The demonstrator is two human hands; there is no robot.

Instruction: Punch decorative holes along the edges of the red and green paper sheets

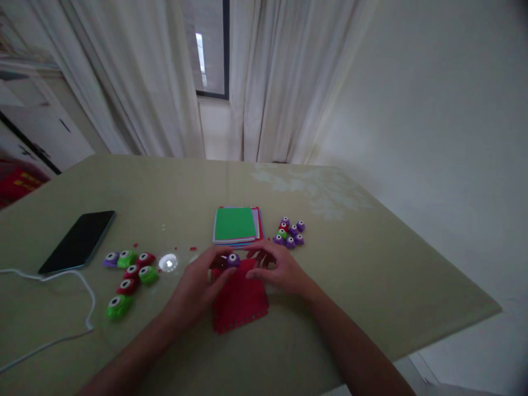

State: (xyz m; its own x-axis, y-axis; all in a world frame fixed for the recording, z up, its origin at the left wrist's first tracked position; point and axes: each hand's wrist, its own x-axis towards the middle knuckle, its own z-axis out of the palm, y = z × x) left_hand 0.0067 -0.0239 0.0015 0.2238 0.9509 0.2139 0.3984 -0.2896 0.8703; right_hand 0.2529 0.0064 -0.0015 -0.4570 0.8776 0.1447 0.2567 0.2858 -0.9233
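Observation:
Between the thumb and fingers of my left hand [206, 275] is a small purple figure with one white eye [233, 260]. My right hand [278, 267] is just to its right, thumb and fingers apart and curved, with nothing visible between them. Under both hands lies a red sheet [241, 302] with a notched front edge; its far part is partly covered by my fingers. Beyond my right fingertips stands a cluster of small one-eyed figures [291, 240], mostly purple, with a red and a green one among them.
A stack of square coloured sheets, green on top [235, 224], lies behind my hands. To the left are larger green, red and purple eyed figures [131, 270], a clear round dish [168, 263], red scraps [193, 248], a dark tablet [80, 242] and a white cable [91, 300].

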